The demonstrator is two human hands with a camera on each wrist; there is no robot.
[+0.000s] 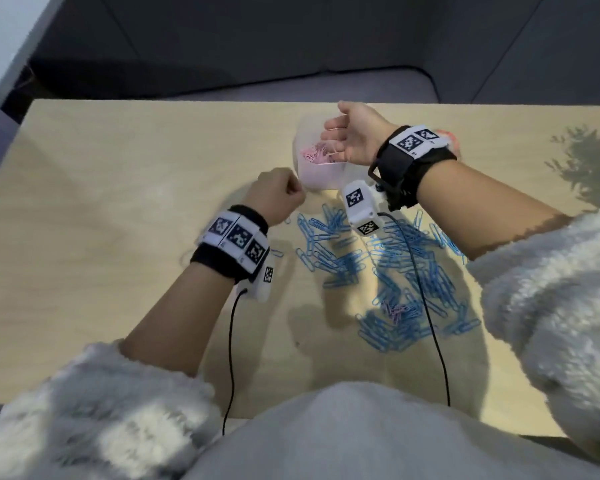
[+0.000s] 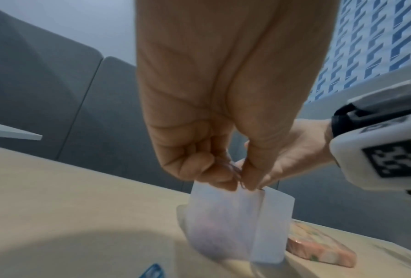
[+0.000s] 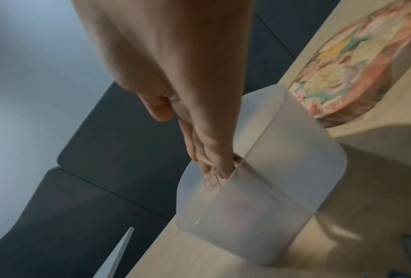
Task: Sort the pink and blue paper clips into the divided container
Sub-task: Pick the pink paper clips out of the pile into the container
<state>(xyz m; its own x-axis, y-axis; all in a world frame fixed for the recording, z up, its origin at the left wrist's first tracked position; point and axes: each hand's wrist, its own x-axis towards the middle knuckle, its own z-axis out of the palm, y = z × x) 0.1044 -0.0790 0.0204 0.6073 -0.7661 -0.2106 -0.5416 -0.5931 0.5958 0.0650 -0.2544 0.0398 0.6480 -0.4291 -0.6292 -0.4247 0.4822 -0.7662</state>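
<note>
I see right hand (image 1: 352,133) fingers extended over divided container (image 1: 321,178), pink clips (image 3: 210,178) at fingertips; left hand (image 1: 278,195) beside container, pinching clips.

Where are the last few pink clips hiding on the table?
In the head view, the leftover pink clips lie tangled in the blue clips, on the near side of the pile, toward the person's body.

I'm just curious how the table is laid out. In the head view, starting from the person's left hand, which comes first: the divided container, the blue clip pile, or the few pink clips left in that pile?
1. Divided container, just right of the left hand.
2. Blue clip pile, right and nearer the person.
3. Leftover pink clips, deep in the pile's near part.
</note>
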